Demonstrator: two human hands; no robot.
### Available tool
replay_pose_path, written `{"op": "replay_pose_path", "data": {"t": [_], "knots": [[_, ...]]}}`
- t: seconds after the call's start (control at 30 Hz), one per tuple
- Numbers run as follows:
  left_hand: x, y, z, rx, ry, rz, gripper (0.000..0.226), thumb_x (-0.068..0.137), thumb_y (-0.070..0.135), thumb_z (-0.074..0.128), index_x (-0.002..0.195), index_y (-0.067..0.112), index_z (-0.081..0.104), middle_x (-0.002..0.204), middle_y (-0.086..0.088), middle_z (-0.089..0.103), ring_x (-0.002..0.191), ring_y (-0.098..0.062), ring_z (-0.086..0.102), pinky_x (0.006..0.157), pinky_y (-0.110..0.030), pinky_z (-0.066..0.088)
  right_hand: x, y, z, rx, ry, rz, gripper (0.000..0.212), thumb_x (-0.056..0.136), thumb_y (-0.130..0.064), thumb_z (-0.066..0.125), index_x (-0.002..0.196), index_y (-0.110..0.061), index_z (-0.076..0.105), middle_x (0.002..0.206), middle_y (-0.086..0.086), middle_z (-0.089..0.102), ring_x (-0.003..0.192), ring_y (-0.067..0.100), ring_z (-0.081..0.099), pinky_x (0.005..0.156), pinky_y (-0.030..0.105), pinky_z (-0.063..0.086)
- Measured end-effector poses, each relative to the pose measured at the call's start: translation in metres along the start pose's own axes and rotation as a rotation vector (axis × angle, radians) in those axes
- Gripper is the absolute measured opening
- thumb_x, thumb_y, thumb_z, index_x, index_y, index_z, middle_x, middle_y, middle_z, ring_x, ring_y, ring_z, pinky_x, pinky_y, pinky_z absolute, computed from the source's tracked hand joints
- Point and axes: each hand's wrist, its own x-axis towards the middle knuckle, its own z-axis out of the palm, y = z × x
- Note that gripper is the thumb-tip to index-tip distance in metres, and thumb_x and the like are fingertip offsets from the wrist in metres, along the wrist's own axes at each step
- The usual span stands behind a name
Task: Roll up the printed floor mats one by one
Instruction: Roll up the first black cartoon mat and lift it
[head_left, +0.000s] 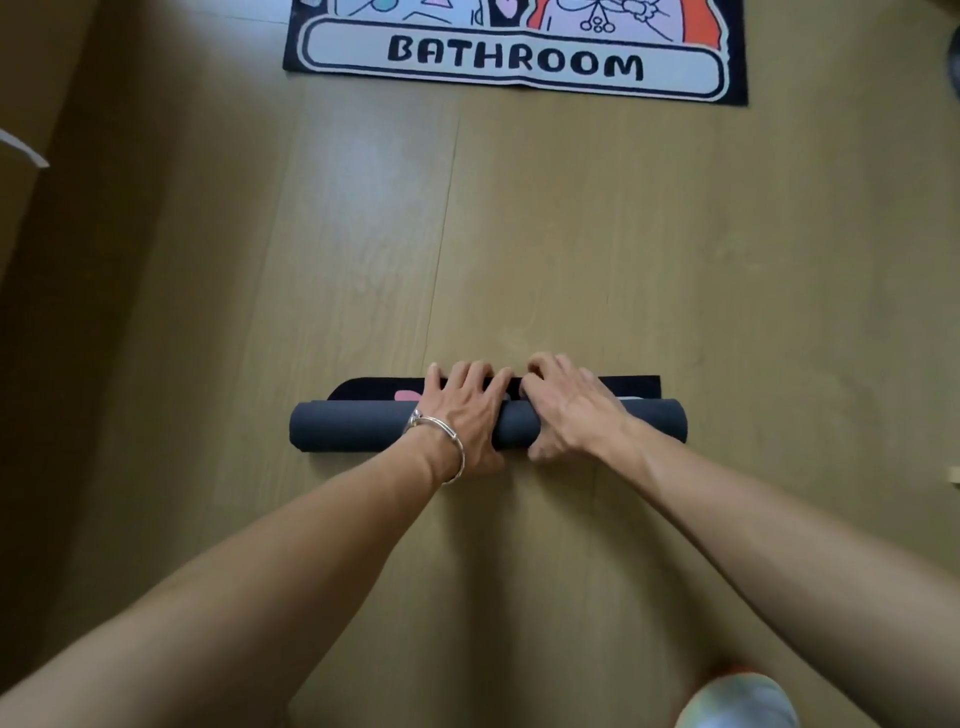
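Two bare forearms, left forearm and right forearm, uncovered all the way to the near edge of view. Left hand and right hand bare as well. Around the left wrist, a thin silver bangle: slim polished metal strands running side by side, with a small knot-like clasp or charm on the far left part, its detail too small to tell. At the near right edge, a blurred rounded shape, pale grey with an orange far rim; whether clothing or footwear, cannot tell.
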Motion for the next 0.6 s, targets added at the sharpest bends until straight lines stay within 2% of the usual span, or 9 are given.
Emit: {"op": "replay_pose_path", "data": {"t": [0.17, 0.37, 0.6], "knots": [[-0.002, 0.004, -0.004, -0.002, 0.005, -0.042, 0.076, 0.069, 0.053, 0.062, 0.131, 0.021, 0.032, 0.123, -0.004, 0.038, 0.112, -0.025, 0.038, 0.098, -0.040, 0.030, -0.001, -0.003, -0.001, -0.028, 0.058, 0.025, 0.075, 0.068, -0.042, 0.076, 0.128, -0.015, 0.039, 0.121, 0.007, 0.044, 0.109, 0.024, 0.042, 0.090, 0.036, 0.036], [-0.008, 0.007, -0.008, 0.072, -0.021, -0.039, 0.057, 0.077, 0.047, 0.060, 0.118, 0.015, 0.038, 0.117, -0.005, 0.037, 0.107, -0.024, 0.038, 0.084, -0.034, 0.036, -0.009, -0.005, -0.001, -0.051, -0.009, 0.107, 0.055, 0.071, -0.046, 0.070, 0.109, -0.015, 0.047, 0.114, 0.006, 0.040, 0.107, 0.023, 0.037, 0.084, 0.037, 0.034], [-0.005, 0.006, -0.026, 0.177, -0.038, -0.031, 0.044, 0.087, 0.037, 0.056, 0.120, 0.015, 0.036, 0.117, -0.006, 0.043, 0.107, -0.024, 0.045, 0.075, -0.032, 0.034, -0.015, -0.011, -0.004, -0.067, -0.002, 0.258, 0.061, 0.078, -0.054, 0.068, 0.120, -0.017, 0.043, 0.119, 0.008, 0.047, 0.109, 0.026, 0.045, 0.080, 0.040, 0.037]]}}
